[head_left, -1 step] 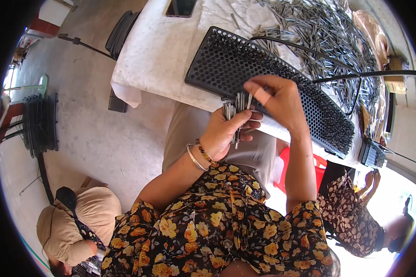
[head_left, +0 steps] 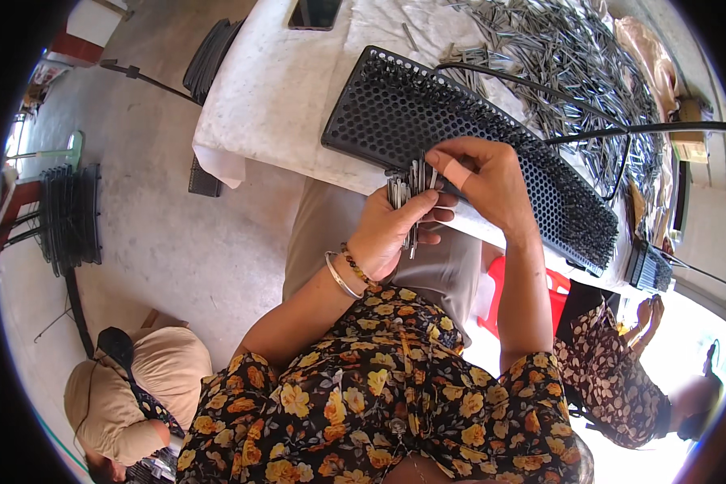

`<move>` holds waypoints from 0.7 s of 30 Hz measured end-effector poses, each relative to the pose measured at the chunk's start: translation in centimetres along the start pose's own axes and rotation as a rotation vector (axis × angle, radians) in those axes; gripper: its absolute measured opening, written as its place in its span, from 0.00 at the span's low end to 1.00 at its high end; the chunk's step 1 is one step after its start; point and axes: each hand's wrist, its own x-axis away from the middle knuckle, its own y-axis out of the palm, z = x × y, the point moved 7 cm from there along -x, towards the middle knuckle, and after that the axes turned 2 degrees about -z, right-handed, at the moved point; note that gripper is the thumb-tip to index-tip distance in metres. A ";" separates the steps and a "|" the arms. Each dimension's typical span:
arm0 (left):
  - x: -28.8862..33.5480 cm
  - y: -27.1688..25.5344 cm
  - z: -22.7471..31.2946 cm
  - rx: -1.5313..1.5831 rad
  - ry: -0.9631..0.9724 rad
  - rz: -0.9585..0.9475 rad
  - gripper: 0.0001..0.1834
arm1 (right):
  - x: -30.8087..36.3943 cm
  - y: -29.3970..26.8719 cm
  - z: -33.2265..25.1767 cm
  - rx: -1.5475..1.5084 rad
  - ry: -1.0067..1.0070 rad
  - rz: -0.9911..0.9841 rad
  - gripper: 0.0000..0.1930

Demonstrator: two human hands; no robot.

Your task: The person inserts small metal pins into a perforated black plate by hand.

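The left hand [head_left: 391,226] is clamped around a bundle of thin grey metal strips [head_left: 398,192], their ends standing up above its thumb and poking out below its fingers. Just right of and above that hand, the right hand [head_left: 496,181], with a tan adhesive bandage [head_left: 457,172] around its thumb, has thumb and forefinger tips close together beside the strip tops; I cannot tell whether they grip one. Beyond both hands a black perforated tray [head_left: 371,105] lies slantwise on the cloth-covered tabletop [head_left: 274,89], running on to the right hand's right, its far side and right end filled with upright pieces. Farther beyond the right hand spreads a loose heap of similar strips [head_left: 573,73]; a smartphone [head_left: 315,14] lies well beyond the left hand
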 end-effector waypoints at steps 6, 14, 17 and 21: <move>-0.3 0.3 -0.6 0.036 -0.015 0.025 0.12 | -0.3 -2.8 1.5 -0.213 0.038 0.272 0.09; -0.9 0.6 -1.1 0.030 -0.123 -0.005 0.14 | -2.3 -4.1 0.6 0.132 -0.343 0.650 0.06; -0.7 -0.1 -1.1 0.002 -0.096 -0.003 0.13 | -1.9 -3.9 -0.3 0.192 -0.387 0.695 0.06; -0.5 -0.2 -1.0 -0.010 -0.095 0.025 0.13 | -1.9 -3.6 -0.6 0.219 -0.434 0.708 0.05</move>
